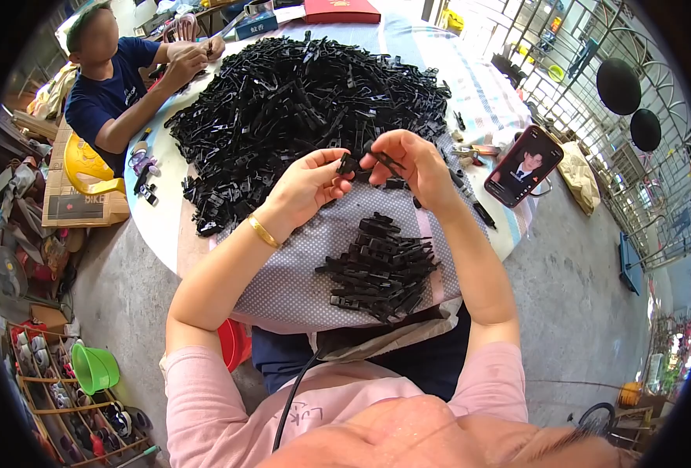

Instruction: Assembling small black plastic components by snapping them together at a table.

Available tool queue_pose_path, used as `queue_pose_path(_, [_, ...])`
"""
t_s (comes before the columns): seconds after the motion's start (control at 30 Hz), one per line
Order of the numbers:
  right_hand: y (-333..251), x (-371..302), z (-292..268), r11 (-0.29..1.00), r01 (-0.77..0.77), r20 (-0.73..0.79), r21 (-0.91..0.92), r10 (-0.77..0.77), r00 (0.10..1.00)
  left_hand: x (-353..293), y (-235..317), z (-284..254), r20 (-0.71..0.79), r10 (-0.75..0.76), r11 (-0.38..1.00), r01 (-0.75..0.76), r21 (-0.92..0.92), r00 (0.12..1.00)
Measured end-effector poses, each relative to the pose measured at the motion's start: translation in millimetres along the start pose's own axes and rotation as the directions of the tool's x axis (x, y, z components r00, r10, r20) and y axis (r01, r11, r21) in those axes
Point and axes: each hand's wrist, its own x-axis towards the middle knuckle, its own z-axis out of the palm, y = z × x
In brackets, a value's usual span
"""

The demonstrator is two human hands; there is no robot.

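My left hand [308, 189], with a gold bangle at its wrist, pinches a small black clip [348, 164] between thumb and fingers. Close beside it, my right hand [422, 170] grips a thin black piece with spread prongs [389, 162]; its exact kind is too small to make out. Both hands are raised over the near side of a large heap of black plastic clips [298, 101]. Below them, between my forearms, a smaller stack of black clips [383, 269] lies on the dotted tablecloth [291, 285].
A phone [523, 166] stands propped at the table's right, beside a few loose clips. Across at the left, a co-worker [119, 86] handles something small. A red box [341, 11] sits at the far edge. Shoe racks and a green bucket [94, 368] are on the floor left.
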Motion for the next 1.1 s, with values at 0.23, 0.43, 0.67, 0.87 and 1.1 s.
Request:
queue_pose_path(0.23, [9,-5,16,0.812,0.119,0.119,-0.572,-0.061,0.991,0,2,-1,-0.035,0.015,0.998,-0.013,0.058,0.999])
queue_pose_path(0.43, [17,-3,16,0.478,0.415,0.235,-0.774,-0.392,0.890,-6,4,8,-0.089,0.078,0.952,-0.047,0.301,0.993])
queue_pose_path(0.67, [19,-4,13,0.480,0.415,0.203,-0.773,-0.433,0.878,-13,2,18,-0.034,0.087,0.957,-0.074,0.279,0.996])
queue_pose_path(0.87, [18,-3,8,0.404,0.430,0.231,-0.807,-0.455,0.860,-14,7,16,-0.015,0.069,0.978,-0.065,0.200,0.997])
queue_pose_path(1.1, [18,-4,11,0.312,0.443,0.277,-0.841,-0.454,0.846,-15,5,17,-0.039,0.065,0.970,-0.054,0.237,0.997])
